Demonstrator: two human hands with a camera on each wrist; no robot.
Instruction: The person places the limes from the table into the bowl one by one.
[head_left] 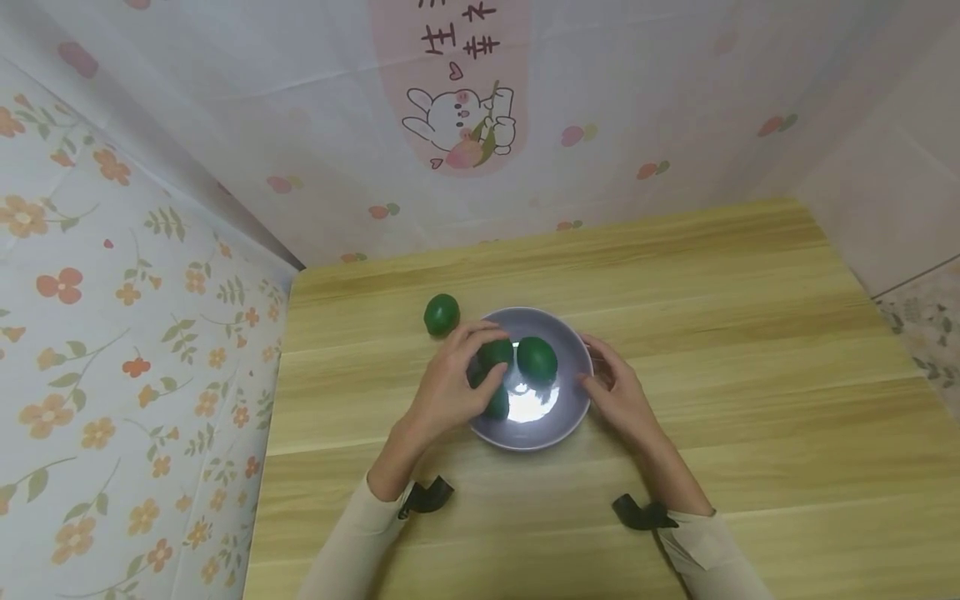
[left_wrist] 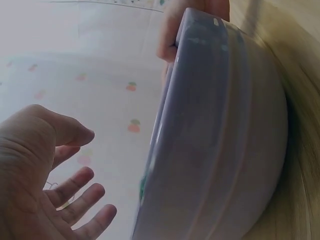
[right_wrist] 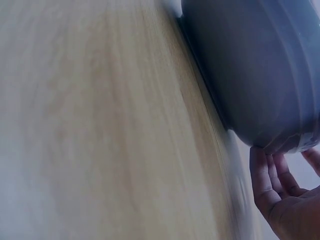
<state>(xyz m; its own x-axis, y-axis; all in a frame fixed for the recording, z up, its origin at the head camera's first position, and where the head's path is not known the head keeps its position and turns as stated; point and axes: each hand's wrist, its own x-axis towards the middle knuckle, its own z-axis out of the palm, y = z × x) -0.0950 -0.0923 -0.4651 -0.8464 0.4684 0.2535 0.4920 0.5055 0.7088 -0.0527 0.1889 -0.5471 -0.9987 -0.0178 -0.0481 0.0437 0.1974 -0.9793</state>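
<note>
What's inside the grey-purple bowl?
Three limes show: one uncovered, two partly hidden by the left hand. The part of the bowl beneath that hand and the limes is covered, so I can't tell what's there.

Bowl [head_left: 572, 398] coloured grey-purple, fruits [head_left: 537, 358] dark green. Counter [head_left: 750, 333] streaked in yellowish wood grain. White side cloth [head_left: 142, 300] patterned with orange flowers [head_left: 62, 286]; white back cloth [head_left: 660, 100] printed with a rabbit [head_left: 457, 121]. Sleeves [head_left: 356, 542] coloured cream.
</note>
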